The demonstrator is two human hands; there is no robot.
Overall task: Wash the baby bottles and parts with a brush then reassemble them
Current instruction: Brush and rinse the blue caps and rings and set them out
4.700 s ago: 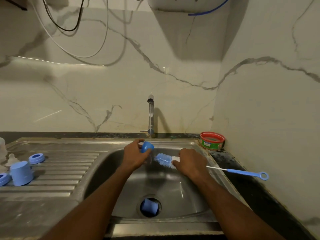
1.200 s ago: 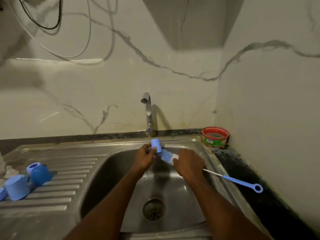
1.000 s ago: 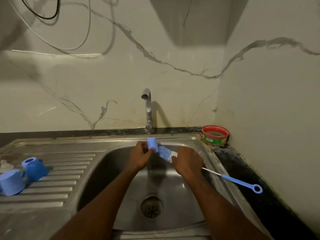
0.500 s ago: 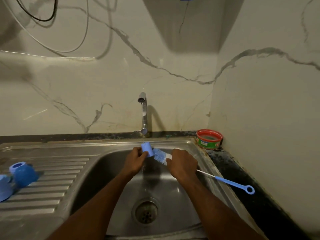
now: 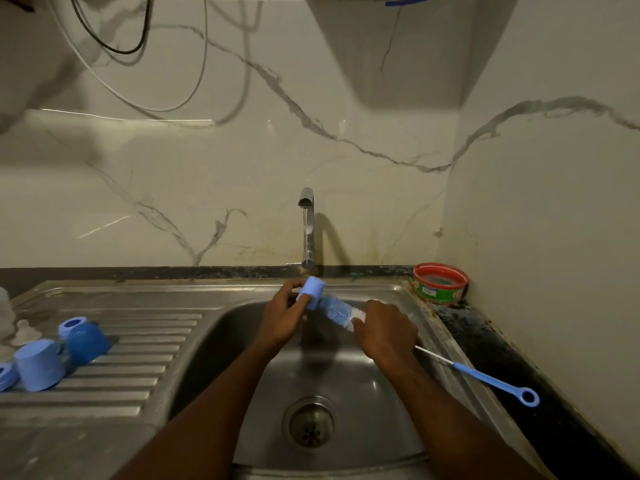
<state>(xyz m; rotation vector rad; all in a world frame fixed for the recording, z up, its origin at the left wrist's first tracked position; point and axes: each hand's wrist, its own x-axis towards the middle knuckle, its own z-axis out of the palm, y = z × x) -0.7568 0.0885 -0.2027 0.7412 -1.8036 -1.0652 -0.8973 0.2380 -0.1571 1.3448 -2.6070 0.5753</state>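
Sink (image 5: 398, 292) — brush (image 5: 337, 308) tip hidden in cap (image 5: 311, 292).

Light blue bottle cap (image 5: 311, 292), blue-and-white brush bristles (image 5: 337, 308), blue looped brush handle (image 5: 495, 382), steel-grey ribbed sink (image 5: 145, 337), red-rimmed green tub (image 5: 440, 283), white marble wall (image 5: 207, 188) with grey veins, black speckled countertop (image 5: 519, 368)

- Blue caps: three. One (image 5: 310, 292) over the sink (image 5: 408, 299); two, a pale one (image 5: 40, 364) and a darker one (image 5: 88, 341), left of the sink.
- Bottle brush (image 5: 346, 311): one, over the sink.
- Hands: two, left (image 5: 282, 315) and right (image 5: 388, 329), over the sink.
- Tap (image 5: 307, 230): one, behind the sink.
- Red-rimmed tub (image 5: 440, 283): one, right of the sink.
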